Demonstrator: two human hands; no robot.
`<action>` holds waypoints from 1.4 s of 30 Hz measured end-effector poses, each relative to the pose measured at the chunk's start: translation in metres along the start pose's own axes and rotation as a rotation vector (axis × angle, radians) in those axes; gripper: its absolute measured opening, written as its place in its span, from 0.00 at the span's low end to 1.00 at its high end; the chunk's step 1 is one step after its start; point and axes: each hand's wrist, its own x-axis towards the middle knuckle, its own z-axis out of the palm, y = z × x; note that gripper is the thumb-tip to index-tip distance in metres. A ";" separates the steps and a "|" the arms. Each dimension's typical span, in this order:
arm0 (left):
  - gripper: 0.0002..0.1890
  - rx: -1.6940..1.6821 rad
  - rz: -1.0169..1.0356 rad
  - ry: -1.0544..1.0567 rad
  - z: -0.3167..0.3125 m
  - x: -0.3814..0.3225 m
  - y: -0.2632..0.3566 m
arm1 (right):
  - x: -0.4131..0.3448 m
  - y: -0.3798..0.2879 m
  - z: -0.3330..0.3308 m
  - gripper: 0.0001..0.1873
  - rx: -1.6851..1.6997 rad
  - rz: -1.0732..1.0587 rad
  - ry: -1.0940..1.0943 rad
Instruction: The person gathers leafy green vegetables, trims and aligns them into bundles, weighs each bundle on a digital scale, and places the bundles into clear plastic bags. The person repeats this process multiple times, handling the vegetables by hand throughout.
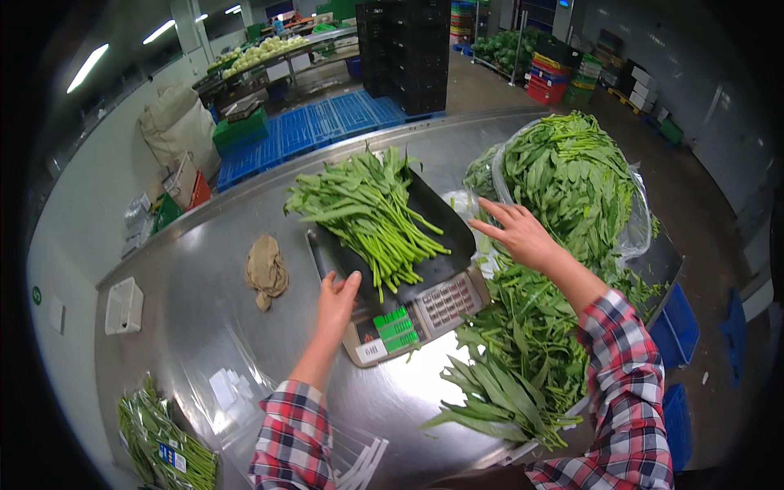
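Green leafy stems [373,214], a water-spinach-like vegetable, lie in the black tray [444,211] of a digital scale [450,300] with a lit green display. At the tray's near left edge is my left hand [334,303], thumb and forefinger apart; whether it touches the rim cannot be made out. My right hand [517,236] hovers by the tray's right corner, fingers spread and holding nothing. Under and beyond my right forearm, loose greens [527,331] spread over the steel table [226,269]. Behind them a clear plastic bag [640,214] bulges with more greens [566,177].
A brown cloth bundle [266,269] and a white plastic basket [124,306] sit on the left. Nearer me are a packaged bunch of greens [165,438], white labels [226,389] and white strips [364,462]. Blue bins [677,324] stand off the right edge; blue pallets [331,122] lie beyond.
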 end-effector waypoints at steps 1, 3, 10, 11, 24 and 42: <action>0.32 -0.033 0.017 0.055 0.004 0.017 -0.013 | 0.024 0.008 0.013 0.43 -0.086 -0.078 -0.003; 0.22 -0.035 0.075 0.079 0.009 0.053 -0.053 | 0.059 0.009 0.035 0.34 -0.082 -0.129 -0.007; 0.11 -0.337 -0.015 0.203 -0.029 0.007 -0.047 | 0.056 -0.050 0.025 0.03 0.141 -0.440 0.163; 0.10 -0.304 0.057 0.147 -0.047 -0.009 -0.050 | 0.046 -0.075 0.011 0.05 0.221 -0.505 0.225; 0.16 0.190 -0.122 -0.193 -0.207 -0.215 -0.190 | -0.075 -0.462 -0.030 0.09 1.134 -0.811 0.332; 0.62 1.119 0.278 -0.384 -0.127 -0.269 -0.119 | -0.178 -0.435 0.012 0.09 0.993 -0.580 0.019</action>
